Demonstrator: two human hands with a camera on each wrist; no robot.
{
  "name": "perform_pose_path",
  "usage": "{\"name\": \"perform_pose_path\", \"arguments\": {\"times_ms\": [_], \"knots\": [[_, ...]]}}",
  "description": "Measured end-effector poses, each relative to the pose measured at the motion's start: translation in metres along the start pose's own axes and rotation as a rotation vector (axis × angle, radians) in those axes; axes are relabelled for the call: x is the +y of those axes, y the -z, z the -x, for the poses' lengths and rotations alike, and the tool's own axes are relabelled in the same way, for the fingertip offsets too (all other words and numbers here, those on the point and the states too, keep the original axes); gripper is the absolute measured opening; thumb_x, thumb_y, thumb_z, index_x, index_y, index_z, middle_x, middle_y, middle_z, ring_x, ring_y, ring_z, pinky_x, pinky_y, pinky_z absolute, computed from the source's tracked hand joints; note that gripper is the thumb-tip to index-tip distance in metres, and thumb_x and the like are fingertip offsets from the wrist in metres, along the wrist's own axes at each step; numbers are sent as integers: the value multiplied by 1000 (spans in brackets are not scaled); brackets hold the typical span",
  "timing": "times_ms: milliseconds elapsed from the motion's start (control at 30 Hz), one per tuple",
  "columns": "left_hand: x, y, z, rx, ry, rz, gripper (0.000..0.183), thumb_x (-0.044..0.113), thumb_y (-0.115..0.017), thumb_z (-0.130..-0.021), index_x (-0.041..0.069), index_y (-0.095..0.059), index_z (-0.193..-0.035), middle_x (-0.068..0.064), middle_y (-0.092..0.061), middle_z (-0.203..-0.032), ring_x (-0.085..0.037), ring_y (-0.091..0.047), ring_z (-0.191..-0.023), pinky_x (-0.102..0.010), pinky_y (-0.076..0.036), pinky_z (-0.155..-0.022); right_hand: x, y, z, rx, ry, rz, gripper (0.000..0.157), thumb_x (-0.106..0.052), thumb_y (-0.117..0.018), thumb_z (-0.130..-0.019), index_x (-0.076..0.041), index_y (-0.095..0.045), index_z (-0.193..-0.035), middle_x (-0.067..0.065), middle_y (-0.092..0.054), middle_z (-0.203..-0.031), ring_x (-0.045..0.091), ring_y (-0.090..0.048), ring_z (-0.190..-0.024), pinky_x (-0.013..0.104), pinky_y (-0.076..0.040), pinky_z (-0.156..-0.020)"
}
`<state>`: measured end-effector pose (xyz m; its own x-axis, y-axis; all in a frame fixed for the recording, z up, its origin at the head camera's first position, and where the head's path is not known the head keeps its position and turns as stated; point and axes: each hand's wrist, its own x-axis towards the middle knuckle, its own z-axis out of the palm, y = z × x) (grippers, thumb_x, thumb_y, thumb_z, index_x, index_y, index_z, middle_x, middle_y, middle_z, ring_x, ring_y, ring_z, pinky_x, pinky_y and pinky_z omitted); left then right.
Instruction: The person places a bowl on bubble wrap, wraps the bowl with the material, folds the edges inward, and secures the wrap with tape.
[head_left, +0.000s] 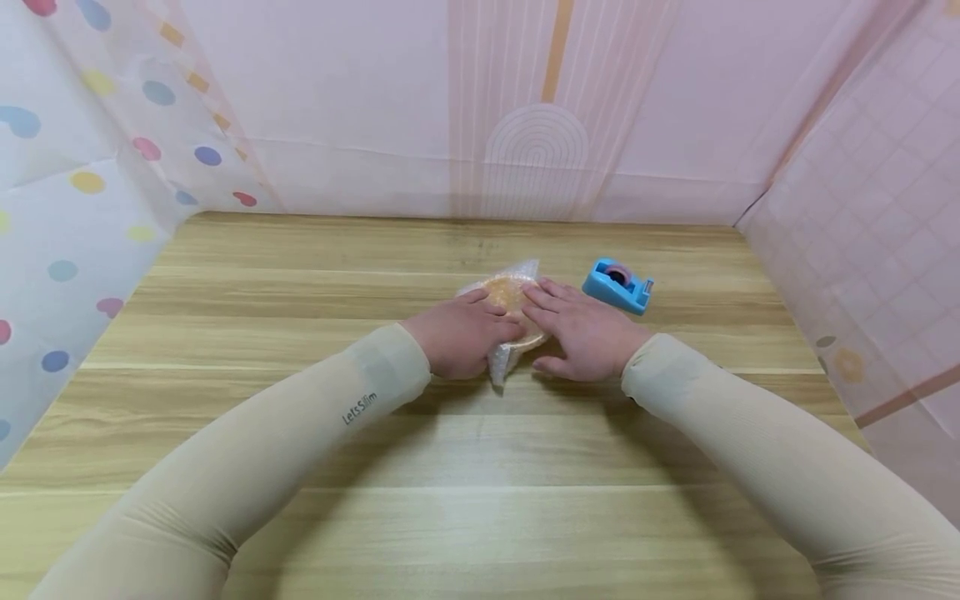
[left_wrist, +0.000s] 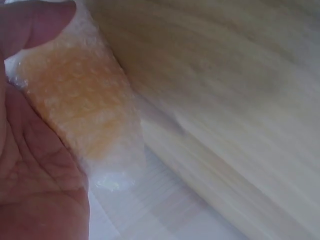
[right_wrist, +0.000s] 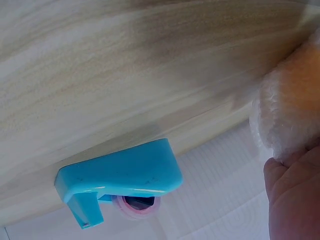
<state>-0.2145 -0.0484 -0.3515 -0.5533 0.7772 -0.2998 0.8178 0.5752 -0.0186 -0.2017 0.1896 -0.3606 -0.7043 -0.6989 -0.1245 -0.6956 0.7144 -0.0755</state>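
A round orange-yellow object wrapped in bubble wrap (head_left: 504, 292) lies on the wooden table, a pointed flap of the wrap sticking out toward the near side. My left hand (head_left: 459, 335) rests on its left part with the fingers laid over the top. From the right, my right hand (head_left: 588, 332) touches the top and edge with extended fingers. In the left wrist view the bubble wrap (left_wrist: 75, 95) shows beside my thumb and palm, the orange showing through. The right wrist view catches the wrap's edge (right_wrist: 265, 117) at my fingertips.
A blue tape dispenser (head_left: 618, 287) with a pink tape roll (right_wrist: 135, 209) stands just beyond my right hand. Patterned sheets (head_left: 337, 108) rise behind the table's back edge and along both sides.
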Motion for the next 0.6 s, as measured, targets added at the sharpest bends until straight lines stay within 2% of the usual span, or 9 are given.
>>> {"name": "perform_pose_path", "arguments": {"times_ms": [367, 600], "knots": [[-7, -1, 1, 19, -48, 62, 67, 29, -62, -98, 19, -43, -161, 0, -45, -166, -28, -29, -161, -52, -9, -136, 2, 2, 2, -11, -9, -12, 88, -52, -67, -99, -6, -32, -165, 13, -17, -177, 35, -11, -165, 48, -15, -136], [-13, -4, 7, 76, -52, 152, 64, 33, -52, -102, 15, -40, -163, -1, -41, -169, -29, -20, -164, -48, -5, -137, 3, 1, 5, -5, -26, -19, 88, -56, -62, -101, -9, -28, -167, 11, -14, -177, 37, -11, -165, 50, -16, -136]]}}
